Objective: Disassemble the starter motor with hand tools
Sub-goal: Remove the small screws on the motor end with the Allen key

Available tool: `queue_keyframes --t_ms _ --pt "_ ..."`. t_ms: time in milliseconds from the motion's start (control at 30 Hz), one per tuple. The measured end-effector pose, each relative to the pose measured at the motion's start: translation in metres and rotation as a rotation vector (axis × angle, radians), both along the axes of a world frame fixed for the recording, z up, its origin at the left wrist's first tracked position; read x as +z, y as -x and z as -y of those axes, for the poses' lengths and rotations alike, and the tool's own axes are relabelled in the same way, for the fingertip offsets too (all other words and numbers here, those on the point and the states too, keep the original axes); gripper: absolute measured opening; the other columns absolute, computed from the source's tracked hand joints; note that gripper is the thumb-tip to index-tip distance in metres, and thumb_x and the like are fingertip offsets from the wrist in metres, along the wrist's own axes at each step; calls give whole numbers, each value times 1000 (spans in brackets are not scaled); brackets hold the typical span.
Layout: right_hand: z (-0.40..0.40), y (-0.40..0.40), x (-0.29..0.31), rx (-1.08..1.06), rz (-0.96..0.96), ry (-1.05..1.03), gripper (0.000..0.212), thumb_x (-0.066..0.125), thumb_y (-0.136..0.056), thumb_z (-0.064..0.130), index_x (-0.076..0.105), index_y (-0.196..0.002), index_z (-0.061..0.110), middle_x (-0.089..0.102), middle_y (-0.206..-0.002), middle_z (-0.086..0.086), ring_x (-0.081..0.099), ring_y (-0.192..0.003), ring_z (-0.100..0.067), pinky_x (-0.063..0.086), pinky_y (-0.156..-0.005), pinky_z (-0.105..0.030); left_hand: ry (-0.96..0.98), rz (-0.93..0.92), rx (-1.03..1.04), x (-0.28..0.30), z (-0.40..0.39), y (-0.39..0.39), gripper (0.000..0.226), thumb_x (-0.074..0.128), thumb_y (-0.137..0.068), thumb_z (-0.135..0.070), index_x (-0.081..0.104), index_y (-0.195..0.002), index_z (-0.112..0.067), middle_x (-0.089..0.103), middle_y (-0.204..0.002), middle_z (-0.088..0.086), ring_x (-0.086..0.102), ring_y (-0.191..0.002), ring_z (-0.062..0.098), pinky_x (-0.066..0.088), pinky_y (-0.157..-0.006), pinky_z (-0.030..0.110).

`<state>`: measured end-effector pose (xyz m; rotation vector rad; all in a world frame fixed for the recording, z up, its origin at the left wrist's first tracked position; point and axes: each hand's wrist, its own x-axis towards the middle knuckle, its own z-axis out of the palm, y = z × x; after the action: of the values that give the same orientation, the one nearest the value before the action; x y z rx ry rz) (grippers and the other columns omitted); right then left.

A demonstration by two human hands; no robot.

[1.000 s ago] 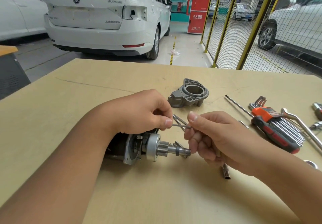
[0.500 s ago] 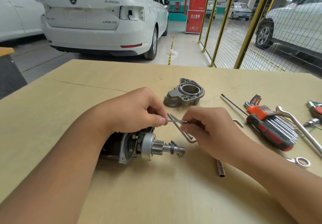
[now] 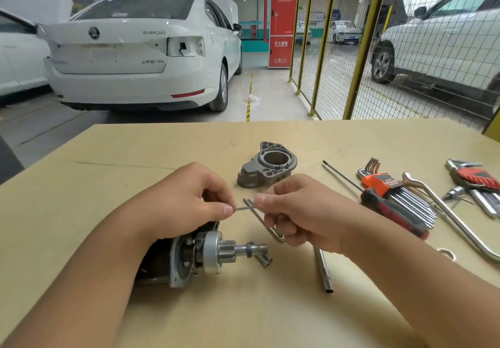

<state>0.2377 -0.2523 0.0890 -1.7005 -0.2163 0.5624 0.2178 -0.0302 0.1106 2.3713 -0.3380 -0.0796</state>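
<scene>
The starter motor [image 3: 189, 255] lies on its side on the tan table [image 3: 108, 185], pinion gear and shaft [image 3: 243, 251] pointing right. Its grey nose housing [image 3: 266, 169] stands apart farther back. My left hand [image 3: 186, 201] hovers over the motor body and pinches one end of a thin metal pin [image 3: 244, 208]. My right hand [image 3: 303, 212] pinches the pin's other end between thumb and forefinger. Two long bolts [image 3: 263, 223] lie under my right hand, partly hidden.
A tube socket [image 3: 323, 270] lies below my right hand. To the right are a red-black screwdriver [image 3: 395, 211], an orange hex key set [image 3: 400, 193], a bent chrome wrench [image 3: 454, 217] and a red key set [image 3: 476, 179]. Parked cars and yellow mesh fencing stand beyond the table.
Both hands have kept hold of the thin pin and hardly shifted on the table. My head has tilted up, showing more of the garage.
</scene>
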Motion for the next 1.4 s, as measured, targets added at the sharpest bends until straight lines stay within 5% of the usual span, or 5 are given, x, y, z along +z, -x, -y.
queue_keyframes --t_ms 300,467,667,967,1400 --pt "-6 -5 -19 -97 1152 287 14 72 -90 9 65 -78 13 49 -61 18 48 -57 0 32 -57 -11 -25 -34 10 -2 -1 -2 19 72 -96 -17 81 -82 -26 71 -74 1 50 -54 2 42 -57 17" --pt "-11 1 -21 -127 590 40 53 50 -95 59 66 -72 15 66 -62 -2 54 -41 -14 39 -40 -24 -41 -6 26 -1 0 -2 17 73 -95 -20 81 -82 -28 73 -80 1 57 -65 5 50 -67 26" --pt "-8 0 -17 -76 249 -162 44 61 -88 48 66 -76 7 63 -64 -13 44 -40 -20 33 -39 -22 -29 -4 29 0 0 0 17 74 -94 -16 81 -82 -26 73 -76 -3 59 -66 4 50 -68 24" --pt "7 -2 -24 76 345 -188 15 68 -88 18 69 -91 3 66 -75 -15 48 -52 -25 41 -47 -32 14 11 43 1 -3 4 10 78 -91 -15 81 -84 -23 75 -85 11 64 -74 18 58 -81 48" --pt "2 -2 -26 -64 635 -44 16 72 -93 6 79 -90 21 66 -59 1 49 -42 -11 41 -45 -23 113 -5 49 -5 -12 4 14 80 -89 -14 81 -81 -25 75 -79 5 64 -72 11 54 -75 37"
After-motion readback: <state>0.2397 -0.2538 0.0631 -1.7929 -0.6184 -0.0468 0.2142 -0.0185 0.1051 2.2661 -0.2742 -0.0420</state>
